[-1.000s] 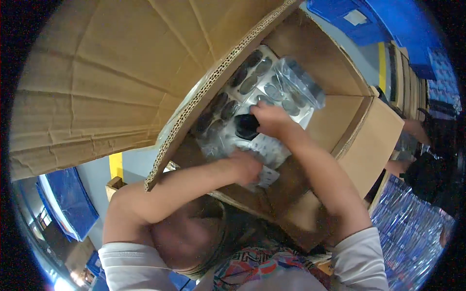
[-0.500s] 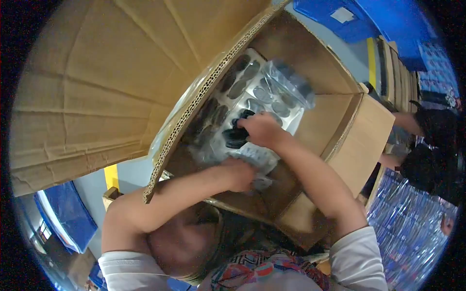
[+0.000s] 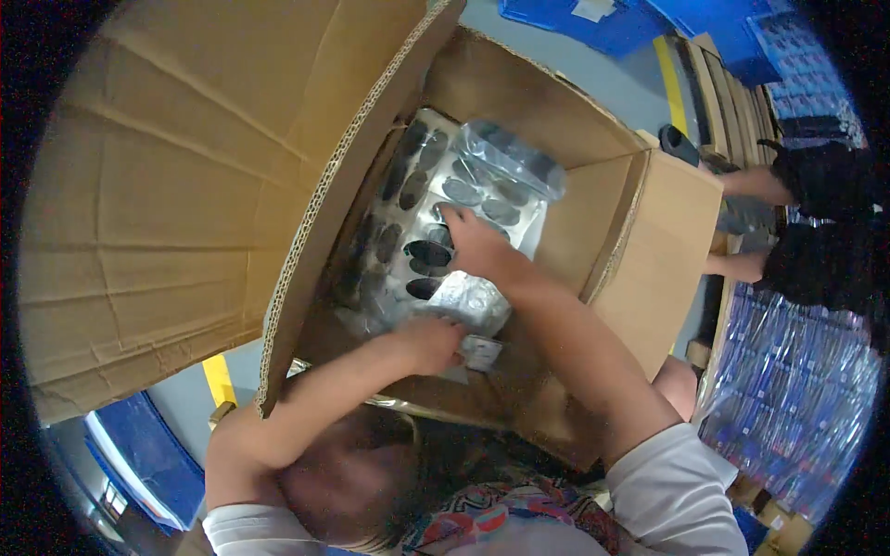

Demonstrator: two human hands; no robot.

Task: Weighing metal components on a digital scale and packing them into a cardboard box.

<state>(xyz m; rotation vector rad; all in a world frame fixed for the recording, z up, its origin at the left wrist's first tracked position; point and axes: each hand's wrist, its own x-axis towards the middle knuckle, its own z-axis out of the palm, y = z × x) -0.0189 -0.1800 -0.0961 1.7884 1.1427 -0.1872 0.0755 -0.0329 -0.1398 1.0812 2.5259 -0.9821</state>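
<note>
Deep inside an open cardboard box lies a whitish tray with oval cells, several with dark rounded pieces in them. My right hand reaches down onto the tray, its fingers curled at a cell; what they pinch, if anything, is hidden. Beside it sits a black piece in an oval cell. My left hand is closed at the edge of a crinkled clear plastic bag at the tray's near end. Another clear bag with dark contents rests on the tray's far right part.
A large cardboard flap stands folded out on the left, and a smaller flap on the right. Beyond the right flap, a person in dark clothes works near a wrapped stack of packages. Blue containers stand at the back.
The view has shifted, so the box sits further left. My right hand has lowered to the tray; the black pieces at its fingers now appear in the cells. The near bag shows more fully.
</note>
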